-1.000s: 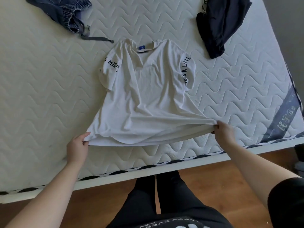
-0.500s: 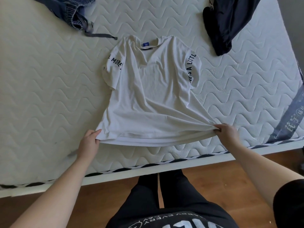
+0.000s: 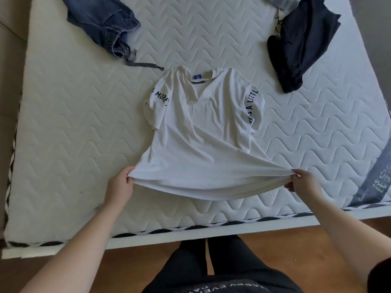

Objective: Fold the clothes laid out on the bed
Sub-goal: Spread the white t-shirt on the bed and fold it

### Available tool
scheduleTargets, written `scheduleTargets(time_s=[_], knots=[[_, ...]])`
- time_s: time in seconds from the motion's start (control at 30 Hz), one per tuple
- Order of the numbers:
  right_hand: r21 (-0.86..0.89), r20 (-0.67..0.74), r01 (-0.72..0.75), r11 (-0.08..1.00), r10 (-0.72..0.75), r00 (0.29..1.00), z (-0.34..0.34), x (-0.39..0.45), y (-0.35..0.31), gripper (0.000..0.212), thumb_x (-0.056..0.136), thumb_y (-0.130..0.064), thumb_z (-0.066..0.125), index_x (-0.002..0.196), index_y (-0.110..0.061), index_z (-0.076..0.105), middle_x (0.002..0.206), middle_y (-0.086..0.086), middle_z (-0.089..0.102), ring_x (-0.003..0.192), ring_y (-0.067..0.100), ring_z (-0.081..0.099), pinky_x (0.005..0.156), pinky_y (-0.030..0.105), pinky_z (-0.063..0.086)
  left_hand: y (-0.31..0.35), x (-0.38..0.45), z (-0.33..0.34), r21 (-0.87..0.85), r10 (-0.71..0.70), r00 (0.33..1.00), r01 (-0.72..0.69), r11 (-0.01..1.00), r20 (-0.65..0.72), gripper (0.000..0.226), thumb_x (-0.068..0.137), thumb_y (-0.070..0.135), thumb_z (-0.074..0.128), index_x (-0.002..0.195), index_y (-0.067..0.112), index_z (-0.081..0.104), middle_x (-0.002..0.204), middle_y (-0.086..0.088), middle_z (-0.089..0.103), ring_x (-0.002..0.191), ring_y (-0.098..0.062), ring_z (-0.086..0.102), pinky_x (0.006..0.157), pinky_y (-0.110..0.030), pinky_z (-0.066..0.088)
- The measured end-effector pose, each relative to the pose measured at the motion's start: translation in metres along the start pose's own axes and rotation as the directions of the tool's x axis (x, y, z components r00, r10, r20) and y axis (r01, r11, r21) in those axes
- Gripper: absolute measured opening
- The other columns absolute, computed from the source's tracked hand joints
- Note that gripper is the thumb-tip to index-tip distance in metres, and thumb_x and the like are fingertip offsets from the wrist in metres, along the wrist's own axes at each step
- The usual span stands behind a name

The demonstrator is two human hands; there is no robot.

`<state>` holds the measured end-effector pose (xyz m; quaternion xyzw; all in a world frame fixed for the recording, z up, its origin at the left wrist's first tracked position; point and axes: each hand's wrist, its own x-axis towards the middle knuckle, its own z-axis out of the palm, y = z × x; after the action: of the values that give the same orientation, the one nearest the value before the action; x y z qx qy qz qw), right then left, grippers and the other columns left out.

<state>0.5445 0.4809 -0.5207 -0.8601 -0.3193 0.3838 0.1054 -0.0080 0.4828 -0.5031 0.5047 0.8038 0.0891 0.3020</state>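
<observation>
We have the white T-shirt lying on the bed, collar away from us, hem toward us. Our left hand pinches the left hem corner and our right hand pinches the right hem corner; the hem between them is lifted slightly off the mattress and sags in a shallow curve, with tension creases running from each hand up toward the sleeves.

The step in hand looks like spreading and squaring the shirt before the first fold. To do it well, we should pull both corners with even tension, so the collar sits midway between our hands and the side seams run straight away from them. The sleeves, beyond our fingertips, are tucked inward and look a little uneven; a gentle outward tug from each hand, then lowering the hem flat, should settle them. If we pull harder with one hand, the body will likely skew toward it.

Far beyond our left hand lies a denim garment with a trailing drawstring, and far beyond our right hand a dark garment; both appear unfolded, so most of the task remains.
</observation>
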Motion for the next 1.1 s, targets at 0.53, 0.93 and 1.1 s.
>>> scheduleTargets(time_s=[0.53,0.93,1.1], knots=[[0.548,-0.220,0.434,0.715,-0.377,0.900,-0.151,-0.034,-0.362,0.027,0.089,-0.006,0.055,0.080,-0.021,0.075,0.061,-0.001,0.072,0.056,0.012,0.068,0.060,0.021,0.058,0.270,0.111,-0.250,-0.406,0.158,0.966,-0.231,0.884,-0.207,0.029,0.088,0.009,0.055,0.080,0.029,0.074,0.080,-0.002,0.071,0.059,-0.012,0.066,0.053,-0.020,0.049],[0.506,-0.534,0.609,0.611,-0.333,0.777,-0.338,-0.083,-0.498,0.031,0.089,-0.009,0.046,0.094,-0.016,0.076,0.065,0.003,0.066,0.050,0.014,0.062,0.060,0.027,0.055,0.359,0.100,-0.477,-0.464,0.115,0.848,-0.391,0.795,-0.518,0.018,0.095,0.007,0.053,0.105,0.010,0.068,0.075,-0.005,0.060,0.049,-0.008,0.060,0.039,-0.008,0.043],[0.511,-0.581,0.625,0.590,-0.299,0.757,-0.370,-0.088,-0.506,0.033,0.085,-0.010,0.044,0.094,-0.021,0.073,0.068,0.000,0.066,0.038,0.001,0.059,0.039,0.013,0.046,0.365,0.096,-0.518,-0.470,0.114,0.846,-0.396,0.789,-0.520,0.011,0.089,0.002,0.057,0.086,0.002,0.067,0.070,-0.016,0.061,0.035,-0.006,0.055,0.039,-0.014,0.047]])
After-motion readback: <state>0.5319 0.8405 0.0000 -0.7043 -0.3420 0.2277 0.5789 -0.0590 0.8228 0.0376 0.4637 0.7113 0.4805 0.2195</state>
